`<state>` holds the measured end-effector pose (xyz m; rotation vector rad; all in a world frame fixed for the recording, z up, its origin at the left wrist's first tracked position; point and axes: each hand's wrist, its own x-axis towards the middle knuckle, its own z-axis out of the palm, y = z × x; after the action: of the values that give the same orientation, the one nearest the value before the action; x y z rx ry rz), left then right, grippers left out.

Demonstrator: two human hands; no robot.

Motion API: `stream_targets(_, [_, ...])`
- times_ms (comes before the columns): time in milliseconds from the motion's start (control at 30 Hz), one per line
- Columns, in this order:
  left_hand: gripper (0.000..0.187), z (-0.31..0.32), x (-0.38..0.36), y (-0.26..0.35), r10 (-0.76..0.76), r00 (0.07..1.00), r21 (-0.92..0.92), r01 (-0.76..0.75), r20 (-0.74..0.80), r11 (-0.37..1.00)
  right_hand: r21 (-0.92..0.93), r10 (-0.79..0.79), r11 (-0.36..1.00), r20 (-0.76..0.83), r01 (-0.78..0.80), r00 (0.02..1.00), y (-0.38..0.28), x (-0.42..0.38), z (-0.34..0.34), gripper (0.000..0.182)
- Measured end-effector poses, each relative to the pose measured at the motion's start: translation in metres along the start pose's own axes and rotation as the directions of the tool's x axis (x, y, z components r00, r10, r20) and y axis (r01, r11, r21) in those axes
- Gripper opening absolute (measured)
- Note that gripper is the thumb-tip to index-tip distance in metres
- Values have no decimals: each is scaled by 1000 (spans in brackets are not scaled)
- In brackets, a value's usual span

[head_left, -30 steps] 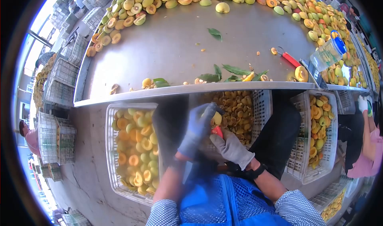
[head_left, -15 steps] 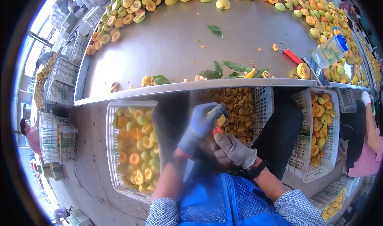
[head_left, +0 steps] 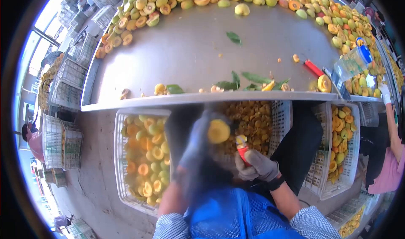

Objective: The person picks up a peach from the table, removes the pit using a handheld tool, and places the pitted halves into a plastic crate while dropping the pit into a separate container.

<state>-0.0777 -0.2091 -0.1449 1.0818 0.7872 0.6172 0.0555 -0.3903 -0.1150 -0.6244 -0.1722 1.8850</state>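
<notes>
My left hand, gloved and smeared by motion, holds a yellow stone fruit half with its round cut face turned up. Closed around the handle of a short red-handled tool is my right hand, in a grey glove. The tool's metal end points up, and some yellow pulp seems to cling to it. Both hands are over my lap, apart from each other. Behind them, a crate of small yellow-brown pieces sits between my knees.
A metal table ahead carries piled fruit, leaves, a second red-handled tool and a clear jar with a blue lid. White crates of fruit flank my legs. At right, a co-worker's gloved hand reaches to the table.
My hands have moved apart; the left has gone left with the fruit half, and the tool now shows in my right hand. The co-worker's hand has moved up toward the table.
</notes>
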Motion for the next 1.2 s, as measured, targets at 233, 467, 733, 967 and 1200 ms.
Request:
stream_targets(233, [20,-88,-60,154,316,947,994,-86,62,61,-394,-211,918,-389,45,897,-1,8,-19,49])
stream_targets(467, [31,-23,42,219,429,839,914,-400,336,67,-712,-300,683,-69,164,951,31,22,-57,38])
stream_targets(733, [59,113,310,194,295,867,903,-429,403,26,-470,-64,854,-518,-221,853,15,23,-48,37])
stream_targets(967, [67,145,408,164,248,835,864,-503,491,-17,-942,-840,235,-72,242,538,44,56,-74,32])
stream_targets(1200, [45,107,275,178,262,836,171,-384,482,907,-474,-212,879,-476,-46,854,24,25,-55,28])
